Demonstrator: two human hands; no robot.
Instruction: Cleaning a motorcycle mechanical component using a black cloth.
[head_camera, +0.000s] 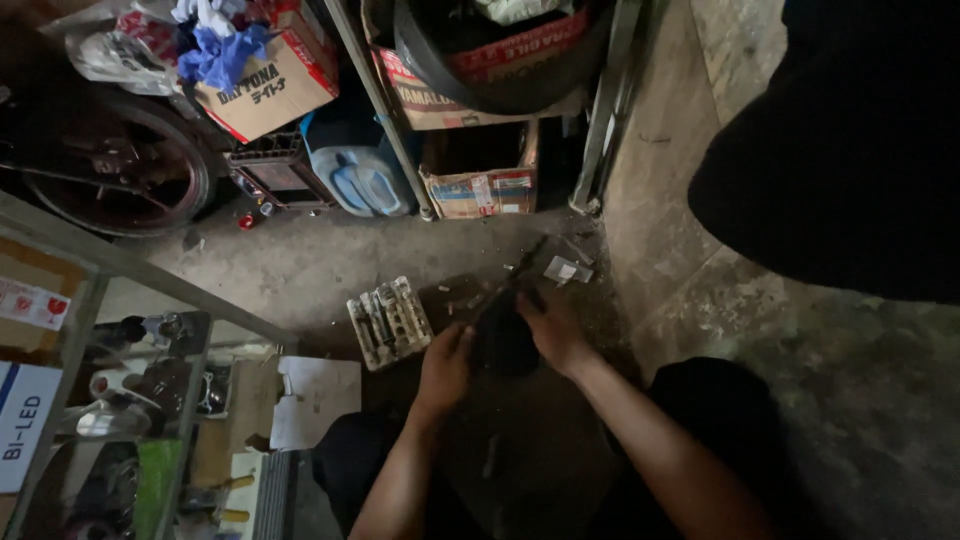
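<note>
Both my hands meet low over a dirty concrete floor (300, 265). My left hand (445, 368) and my right hand (552, 330) grip a dark, black object (503, 340) between them; its shape is hard to make out in the dim light. A long thin dark part (525, 262) extends from it up toward the shelf. Just left of my left hand lies a grey tray of sockets (389, 321). My dark-clothed knees sit below my forearms.
A metal shelf (380, 100) at the back holds cardboard boxes (478, 185), a blue jerrycan (360, 175) and a tyre. A wheel (120, 165) stands at far left. A glass-shelved rack (130, 380) with parts fills the lower left. A small white packet (566, 270) lies on the floor.
</note>
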